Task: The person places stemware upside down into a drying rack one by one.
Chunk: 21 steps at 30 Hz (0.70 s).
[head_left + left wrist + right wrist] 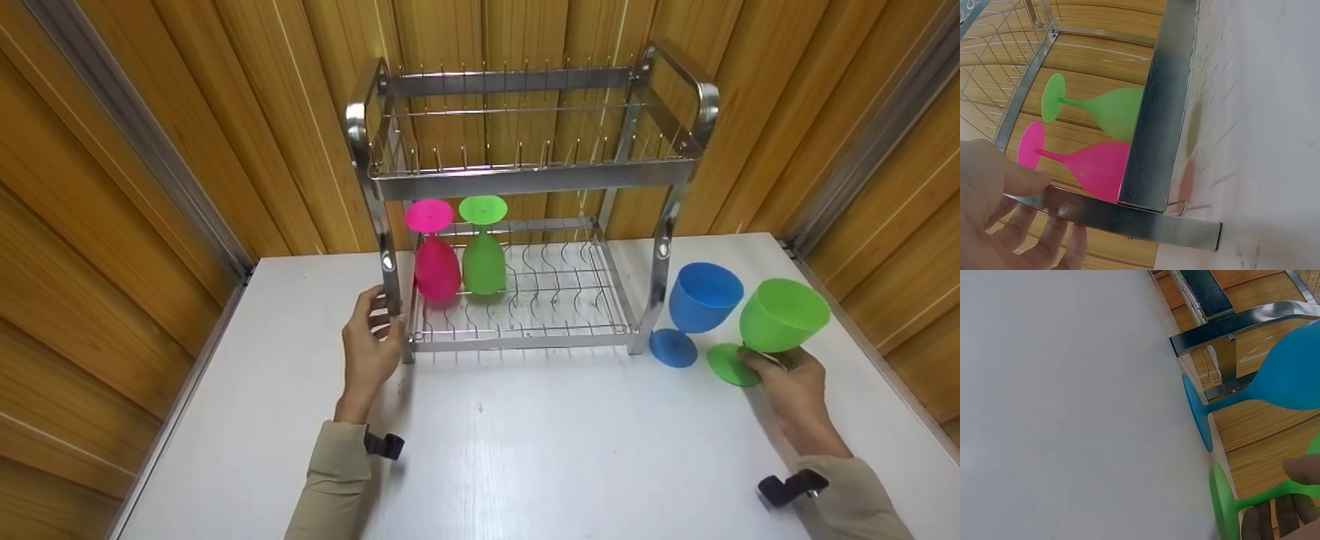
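In the head view my left hand [369, 351] grips the left front leg of a two-tier metal dish rack [525, 180]. The left wrist view has the thumb on one side of that leg and the fingers behind it. At the right, my right hand [801, 390] holds a green plastic goblet [784, 319] by its stem, bowl up, its foot [1222, 500] close to the table. Left of it a blue goblet [703, 300] stands upright beside the rack. Upside down on the lower tier are a pink goblet [437, 271] and another green goblet [484, 266].
The rack's upper tier carries upright wire prongs [520, 155], and wavy wires [559, 281] line the lower tier. It stands toward the back of a white table [510, 450]. Wood-look panels [135, 247] enclose the table at the back and sides.
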Tool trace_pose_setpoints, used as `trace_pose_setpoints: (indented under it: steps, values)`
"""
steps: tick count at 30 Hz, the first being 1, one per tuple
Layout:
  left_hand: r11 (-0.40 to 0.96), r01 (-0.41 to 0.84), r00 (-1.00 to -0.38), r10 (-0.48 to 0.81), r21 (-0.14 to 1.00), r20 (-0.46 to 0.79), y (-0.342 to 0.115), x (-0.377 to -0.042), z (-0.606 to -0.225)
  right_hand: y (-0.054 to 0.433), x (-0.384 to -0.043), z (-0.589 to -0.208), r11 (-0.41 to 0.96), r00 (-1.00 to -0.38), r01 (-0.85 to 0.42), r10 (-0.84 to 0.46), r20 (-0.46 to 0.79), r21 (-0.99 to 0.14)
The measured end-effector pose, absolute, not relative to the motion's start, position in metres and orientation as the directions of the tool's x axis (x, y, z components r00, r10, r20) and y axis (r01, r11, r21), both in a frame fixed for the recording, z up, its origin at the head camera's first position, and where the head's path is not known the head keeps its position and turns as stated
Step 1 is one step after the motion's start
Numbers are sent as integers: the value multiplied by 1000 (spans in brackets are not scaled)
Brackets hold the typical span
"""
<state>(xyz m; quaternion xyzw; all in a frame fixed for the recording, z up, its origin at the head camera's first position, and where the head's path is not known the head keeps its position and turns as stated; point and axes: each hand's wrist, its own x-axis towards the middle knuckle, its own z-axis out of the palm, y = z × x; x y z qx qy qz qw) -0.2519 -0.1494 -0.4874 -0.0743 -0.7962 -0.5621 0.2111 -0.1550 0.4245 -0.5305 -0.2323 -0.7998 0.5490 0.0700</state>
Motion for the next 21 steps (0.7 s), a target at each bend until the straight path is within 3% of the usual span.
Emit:
trace_pose_setpoints:
  steps: [7,14,21]
  values:
    - [376,353,-898,-120,857,423,-148,-252,-487,426,-144,-519,191,-887,178,456,-74,-965]
    - [374,347,-901,-121,860,416,-149,-252,-485,427,-128,-508,364,-917,152,398,6,-919]
    - [385,345,-899,-129,856,419,-152,-252,-483,424,-110,-492,497,-941,40,311,135,-867]
